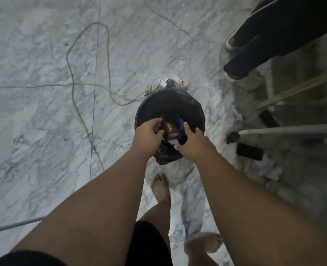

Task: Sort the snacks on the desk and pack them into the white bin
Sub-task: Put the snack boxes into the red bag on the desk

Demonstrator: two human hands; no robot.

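left hand [149,134]: we curl it around brown wrappers [167,127] | right hand [192,144]: we grip a dark blue packet [181,131] | both above black-lined bin [193,112], frame centre, marble floor [43,112]

We cannot identify the dim, blurred wrappers [171,129] inside the bin [193,112]; our hands hide its near rim, and our fingers' grip stays unclear.

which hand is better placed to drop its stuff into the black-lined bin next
Probably the left hand: it sits over the bin opening with brown wrappers. The right hand hangs nearer the rim.
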